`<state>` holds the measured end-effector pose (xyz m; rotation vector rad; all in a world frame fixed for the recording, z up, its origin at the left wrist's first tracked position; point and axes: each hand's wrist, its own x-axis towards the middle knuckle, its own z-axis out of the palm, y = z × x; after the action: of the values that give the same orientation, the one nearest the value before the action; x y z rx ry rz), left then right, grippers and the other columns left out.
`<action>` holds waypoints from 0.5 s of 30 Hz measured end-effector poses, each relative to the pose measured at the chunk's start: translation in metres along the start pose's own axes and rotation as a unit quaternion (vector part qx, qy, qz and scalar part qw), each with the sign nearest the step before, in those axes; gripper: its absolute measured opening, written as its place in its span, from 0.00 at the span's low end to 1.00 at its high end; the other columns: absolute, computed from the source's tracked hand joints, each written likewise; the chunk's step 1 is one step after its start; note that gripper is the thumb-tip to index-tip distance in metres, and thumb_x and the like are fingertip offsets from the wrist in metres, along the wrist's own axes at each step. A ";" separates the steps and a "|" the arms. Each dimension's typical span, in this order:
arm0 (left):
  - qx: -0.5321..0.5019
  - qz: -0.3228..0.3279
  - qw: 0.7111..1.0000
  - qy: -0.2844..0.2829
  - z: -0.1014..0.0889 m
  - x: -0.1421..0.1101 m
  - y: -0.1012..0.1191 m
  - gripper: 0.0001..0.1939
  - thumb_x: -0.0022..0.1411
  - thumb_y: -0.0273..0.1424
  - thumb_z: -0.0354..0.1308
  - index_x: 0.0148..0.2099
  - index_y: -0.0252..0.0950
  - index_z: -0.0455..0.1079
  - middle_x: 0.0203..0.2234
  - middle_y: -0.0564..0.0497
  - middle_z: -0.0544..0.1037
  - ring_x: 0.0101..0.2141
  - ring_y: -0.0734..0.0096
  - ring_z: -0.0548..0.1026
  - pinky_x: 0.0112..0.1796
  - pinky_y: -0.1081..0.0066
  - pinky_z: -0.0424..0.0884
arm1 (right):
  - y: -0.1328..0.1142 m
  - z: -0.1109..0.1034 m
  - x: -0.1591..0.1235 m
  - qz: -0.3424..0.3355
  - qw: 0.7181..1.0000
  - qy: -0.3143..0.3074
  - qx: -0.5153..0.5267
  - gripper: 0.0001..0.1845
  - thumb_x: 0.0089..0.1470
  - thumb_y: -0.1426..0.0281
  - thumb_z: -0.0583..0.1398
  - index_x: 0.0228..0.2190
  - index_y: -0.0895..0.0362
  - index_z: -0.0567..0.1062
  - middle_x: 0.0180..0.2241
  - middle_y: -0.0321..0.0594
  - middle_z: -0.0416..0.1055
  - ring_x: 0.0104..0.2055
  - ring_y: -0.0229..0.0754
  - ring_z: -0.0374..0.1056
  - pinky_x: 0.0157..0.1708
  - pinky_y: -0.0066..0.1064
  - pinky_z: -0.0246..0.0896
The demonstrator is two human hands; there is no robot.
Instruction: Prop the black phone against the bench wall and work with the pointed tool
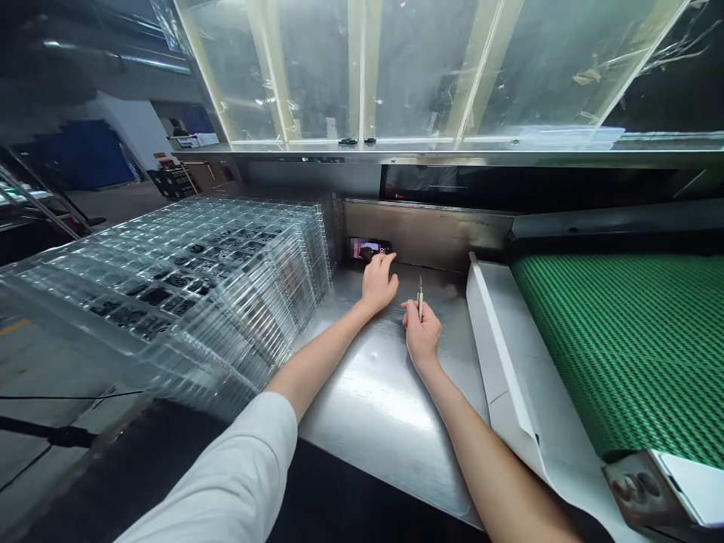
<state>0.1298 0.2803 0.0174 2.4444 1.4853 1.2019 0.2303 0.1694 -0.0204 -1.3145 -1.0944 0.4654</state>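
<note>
A phone (pixel 369 249) with a lit screen leans against the metal back wall of the work surface. My left hand (pixel 378 283) reaches to the phone's lower right, fingers stretched out and thumb apart. Its fingertips overlap the phone's lower edge; whether they touch the screen I cannot tell. To the right, my right hand (pixel 422 330) is closed round a slim pointed tool (pixel 420 299) with a pale shaft and a darker tip. The tool points up and away from me; its exact kind is too small to make out. Both hands are over the shiny metal work surface (pixel 378 400).
Tall stacks of clear plastic trays (pixel 226 279), with dark small parts in the top one, stand on the left. A white raised edge strip (pixel 503 354) separates the metal surface from a green conveyor belt (pixel 633 339). Above hangs a shelf with clear panels (pixel 407 75).
</note>
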 end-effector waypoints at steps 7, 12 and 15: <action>-0.245 -0.094 0.965 -0.017 -0.016 -0.057 0.013 0.19 0.66 0.26 0.53 0.58 0.39 0.70 0.46 0.49 0.77 0.38 0.73 0.76 0.44 0.72 0.71 | 0.001 -0.001 0.002 -0.006 1.000 0.025 0.010 0.26 0.61 0.47 0.55 0.34 0.57 0.77 0.21 0.33 0.66 0.24 0.40 0.61 0.29 0.31 0.56; -0.332 -0.126 0.934 -0.029 -0.017 -0.066 0.001 0.11 0.70 0.35 0.52 0.44 0.37 0.75 0.25 0.55 0.72 0.28 0.74 0.70 0.34 0.73 0.65 | 0.004 0.001 0.002 -0.014 1.000 0.015 0.012 0.24 0.62 0.49 0.56 0.34 0.57 0.77 0.21 0.32 0.64 0.24 0.39 0.60 0.28 0.31 0.55; -0.325 -0.109 0.939 -0.035 -0.016 -0.066 -0.001 0.17 0.70 0.41 0.54 0.31 0.37 0.70 0.22 0.57 0.68 0.27 0.75 0.64 0.32 0.72 0.58 | 0.002 0.001 0.001 -0.014 1.000 0.007 0.008 0.24 0.62 0.49 0.57 0.34 0.57 0.77 0.21 0.32 0.64 0.23 0.38 0.58 0.26 0.30 0.53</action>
<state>0.1026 0.2243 -0.0108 1.8141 1.0674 1.2785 0.2306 0.1713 -0.0219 -1.2854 -1.0928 0.4432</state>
